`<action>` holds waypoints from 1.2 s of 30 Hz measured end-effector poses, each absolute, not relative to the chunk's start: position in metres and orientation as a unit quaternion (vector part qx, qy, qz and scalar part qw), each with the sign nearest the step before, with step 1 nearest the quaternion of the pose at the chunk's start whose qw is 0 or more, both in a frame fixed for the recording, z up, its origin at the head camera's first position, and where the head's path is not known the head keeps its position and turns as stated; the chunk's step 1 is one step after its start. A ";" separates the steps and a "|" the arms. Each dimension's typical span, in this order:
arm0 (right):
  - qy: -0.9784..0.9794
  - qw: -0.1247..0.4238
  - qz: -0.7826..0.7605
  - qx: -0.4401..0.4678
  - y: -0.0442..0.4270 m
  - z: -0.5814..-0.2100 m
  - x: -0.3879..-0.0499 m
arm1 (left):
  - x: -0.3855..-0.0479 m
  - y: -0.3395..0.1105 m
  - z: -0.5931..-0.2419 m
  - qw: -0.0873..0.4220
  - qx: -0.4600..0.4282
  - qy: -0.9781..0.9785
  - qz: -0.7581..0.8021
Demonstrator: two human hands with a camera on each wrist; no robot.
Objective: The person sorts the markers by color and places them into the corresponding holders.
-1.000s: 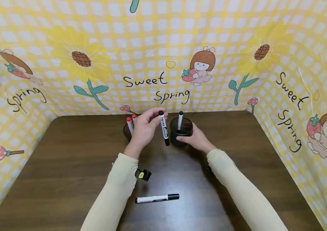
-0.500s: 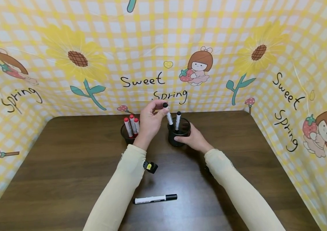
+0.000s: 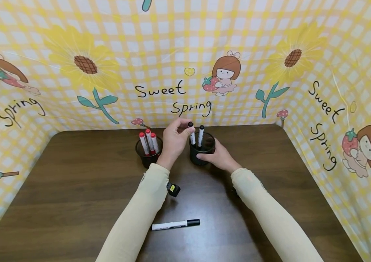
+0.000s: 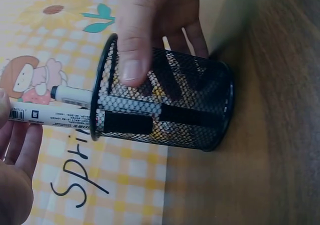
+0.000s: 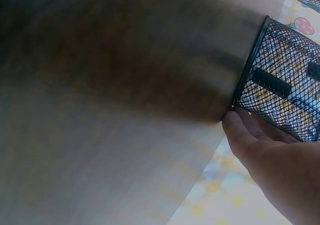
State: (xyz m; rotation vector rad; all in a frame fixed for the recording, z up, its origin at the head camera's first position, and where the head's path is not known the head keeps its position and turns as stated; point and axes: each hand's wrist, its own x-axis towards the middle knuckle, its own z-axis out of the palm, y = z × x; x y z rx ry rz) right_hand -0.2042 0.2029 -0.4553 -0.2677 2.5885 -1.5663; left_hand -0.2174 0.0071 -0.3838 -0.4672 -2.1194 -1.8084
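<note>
My left hand point(image 3: 173, 142) pinches a white whiteboard marker point(image 4: 55, 116) near its black upper end. The marker's lower, black-capped end is inside a black mesh pen holder point(image 4: 185, 130), above the base in the left wrist view. Beside it, another black-and-white marker point(image 3: 200, 137) stands in the same holder. With thumb and fingers around its side, my right hand point(image 3: 221, 157) holds this pen holder upright on the table. A third black-and-white marker point(image 3: 176, 225) lies flat nearer to me.
Left of my left hand stands a second mesh pen holder point(image 3: 146, 160) with red-capped markers point(image 3: 148, 141) in it. The brown table point(image 3: 74, 203) meets a yellow checked cloth point(image 3: 159, 54) at the back and sides.
My left hand has moved right and brought its marker from beside the pen holder over the rim, then lower into it. The right hand keeps its hold. The red-capped markers show more fully.
</note>
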 end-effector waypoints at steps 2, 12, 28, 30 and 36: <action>0.852 0.052 -0.513 -0.086 0.202 -0.455 -0.204 | -0.218 0.008 -0.386 0.155 -0.158 -0.750 -0.623; 0.854 0.052 -0.510 -0.086 0.203 -0.455 -0.204 | -0.223 0.013 -0.397 0.132 -0.144 -0.776 -0.599; 0.857 0.048 -0.505 -0.088 0.203 -0.455 -0.204 | -0.227 0.014 -0.412 0.096 -0.123 -0.800 -0.580; 0.858 0.046 -0.505 -0.087 0.203 -0.455 -0.204 | -0.227 0.015 -0.413 0.094 -0.123 -0.802 -0.577; 0.858 0.044 -0.504 -0.089 0.203 -0.454 -0.204 | -0.227 0.017 -0.414 0.097 -0.128 -0.801 -0.577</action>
